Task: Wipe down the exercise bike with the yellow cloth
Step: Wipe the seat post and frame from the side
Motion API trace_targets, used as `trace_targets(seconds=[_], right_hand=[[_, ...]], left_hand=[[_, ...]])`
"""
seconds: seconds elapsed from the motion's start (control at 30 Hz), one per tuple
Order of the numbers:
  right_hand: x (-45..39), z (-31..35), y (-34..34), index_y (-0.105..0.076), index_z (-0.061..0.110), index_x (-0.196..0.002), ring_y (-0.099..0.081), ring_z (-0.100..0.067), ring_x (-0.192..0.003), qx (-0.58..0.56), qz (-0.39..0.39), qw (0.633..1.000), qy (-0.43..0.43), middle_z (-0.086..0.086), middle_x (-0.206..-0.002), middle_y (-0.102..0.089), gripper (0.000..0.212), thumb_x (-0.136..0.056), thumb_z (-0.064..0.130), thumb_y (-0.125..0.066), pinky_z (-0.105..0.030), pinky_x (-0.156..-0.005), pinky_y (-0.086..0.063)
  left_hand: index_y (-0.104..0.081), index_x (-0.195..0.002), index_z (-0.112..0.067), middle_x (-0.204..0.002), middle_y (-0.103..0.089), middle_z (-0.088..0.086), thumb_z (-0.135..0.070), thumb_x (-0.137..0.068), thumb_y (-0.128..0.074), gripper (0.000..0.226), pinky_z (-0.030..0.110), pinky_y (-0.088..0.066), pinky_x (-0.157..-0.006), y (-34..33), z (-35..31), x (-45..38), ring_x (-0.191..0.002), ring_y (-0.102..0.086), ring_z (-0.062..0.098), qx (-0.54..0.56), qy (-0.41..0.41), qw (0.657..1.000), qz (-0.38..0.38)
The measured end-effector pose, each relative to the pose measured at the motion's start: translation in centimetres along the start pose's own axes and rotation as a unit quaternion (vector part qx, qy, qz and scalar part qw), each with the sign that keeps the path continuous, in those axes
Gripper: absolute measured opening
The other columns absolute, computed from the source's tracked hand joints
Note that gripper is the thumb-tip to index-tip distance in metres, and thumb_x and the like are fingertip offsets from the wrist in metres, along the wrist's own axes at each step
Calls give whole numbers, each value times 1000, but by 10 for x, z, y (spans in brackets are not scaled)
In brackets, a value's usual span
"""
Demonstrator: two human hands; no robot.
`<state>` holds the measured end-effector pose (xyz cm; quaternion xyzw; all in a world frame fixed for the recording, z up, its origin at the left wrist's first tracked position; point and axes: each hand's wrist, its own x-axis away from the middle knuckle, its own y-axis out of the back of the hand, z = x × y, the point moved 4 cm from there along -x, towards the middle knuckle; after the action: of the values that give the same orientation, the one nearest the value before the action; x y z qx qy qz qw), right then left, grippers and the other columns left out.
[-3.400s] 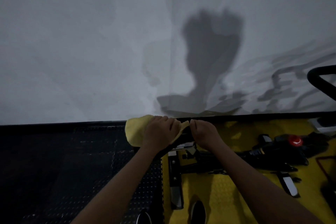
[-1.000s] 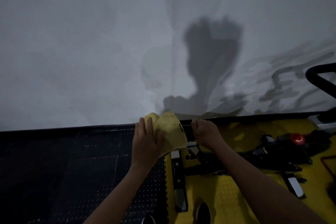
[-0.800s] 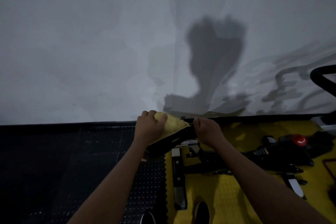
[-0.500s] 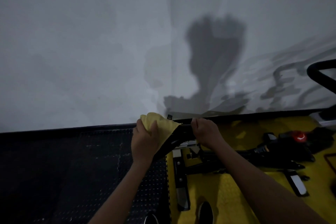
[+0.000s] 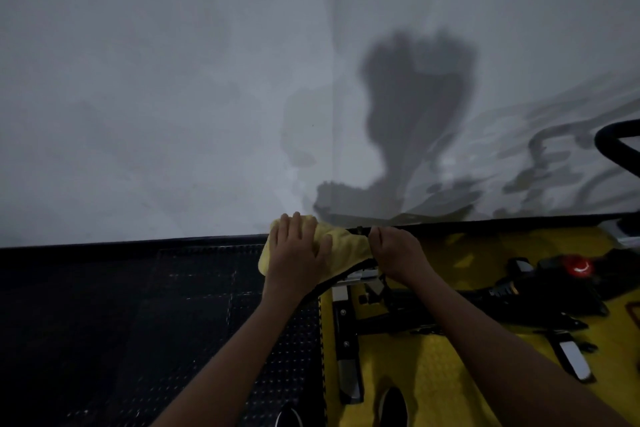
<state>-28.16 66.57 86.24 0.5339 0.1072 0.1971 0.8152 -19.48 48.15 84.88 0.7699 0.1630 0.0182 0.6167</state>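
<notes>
The wiping step is in hand, and it is the saddle end of the exercise bike [image 5: 398, 319] that is getting it. The left hand [image 5: 297, 255] lies flat with its fingers spread, pressing the yellow cloth [image 5: 341, 246] down over the dark saddle [image 5: 320, 288], of which only a sliver shows under the cloth's near edge. The right hand [image 5: 394, 251] sits just beside it, touching the cloth's right end, its fingers curled round the saddle's narrow end as if to steady it (the grip itself is too dark to read finely). The bike's frame runs away to the right over the yellow floor mat [image 5: 433, 367], where a red knob [image 5: 576, 265] and a handlebar [image 5: 620, 147] show near the right edge; the black studded floor [image 5: 138, 322] lies to the left, meeting the grey wall [image 5: 173, 80].

By my judgement little of the bike is done. The next move calls for sweeping the cloth along the saddle's sides, with the right hand bracing it, then working rightward down the frame towards the knob and handlebar
</notes>
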Motion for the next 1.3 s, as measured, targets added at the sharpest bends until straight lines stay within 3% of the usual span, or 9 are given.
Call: trace_targets(seconds=[0.1,0.23,0.3,0.47,0.63,0.73,0.83,1.03,1.3], right_hand=[[-1,-1,0,-51,11,-73,-59,-34,-75,5,-2,1000,1,-14,-79,-63,42,-105,30,-31,-38,-63,-37],[-2,-2,-5,-46,15,-74,-58,-33,-74,24,8,1000,15,-11,-77,-60,37,-102,31,-28,-34,-60,-29],[-1,-3,-3,-48,13,-72,-51,-29,-68,6,7,1000,-1,-8,-72,-54,37,-104,28,-33,-34,-60,-28],[-1,0,0,-53,9,-76,-57,-34,-74,20,8,1000,12,-14,-79,-62,36,-104,24,-36,-34,-61,-29],[0,0,-1,-48,11,-73,-58,-32,-71,10,4,1000,14,-12,-74,-60,39,-105,26,-33,-35,-59,-32],[0,3,2,-48,11,-76,-58,-33,-72,11,5,1000,22,-14,-77,-61,36,-105,26,-33,-39,-61,-40],[-2,0,1,-54,8,-79,-57,-32,-71,15,3,1000,13,-14,-80,-63,38,-105,27,-33,-38,-60,-38],[-1,-5,-2,-52,7,-73,-58,-32,-72,-5,-9,1000,-3,-14,-76,-62,45,-106,30,-32,-35,-61,-31],[-1,-7,-7,-53,11,-74,-54,-28,-69,-17,-11,1000,-9,-10,-74,-59,44,-105,33,-31,-34,-61,-34]], left_hand=[[-51,-145,-17,-153,-46,11,-55,-102,-36,59,48,-33,-117,9,1,22,-144,-38,31,44,-57,997,-4],[-70,-108,-16,-105,-64,3,-55,-99,-49,45,39,-50,-80,34,10,8,-94,-54,20,63,-103,991,-52],[-67,-104,-17,-98,-59,0,-57,-95,-53,43,37,-48,-77,36,9,-7,-89,-49,17,47,-96,993,-45],[-63,-126,-21,-124,-62,-3,-66,-98,-39,58,34,-40,-101,16,2,-5,-116,-57,17,12,-123,992,-4],[-38,-154,-18,-161,-33,2,-67,-97,-43,76,41,-27,-121,9,19,41,-152,-25,19,32,-148,988,-12],[-39,-154,-19,-162,-32,2,-58,-101,-43,66,48,-26,-121,8,32,40,-153,-22,19,82,-160,984,-8],[-45,-150,-21,-159,-37,3,-56,-102,-37,60,48,-23,-123,10,29,21,-152,-25,21,147,-85,985,-2],[-54,-140,-9,-156,-40,18,-47,-103,-30,58,46,-28,-121,11,2,-9,-148,-31,32,-1,19,1000,-7],[-42,-152,-9,-157,-40,11,-49,-101,-50,65,45,-30,-120,5,-11,38,-149,-33,26,-15,-160,987,-27]])
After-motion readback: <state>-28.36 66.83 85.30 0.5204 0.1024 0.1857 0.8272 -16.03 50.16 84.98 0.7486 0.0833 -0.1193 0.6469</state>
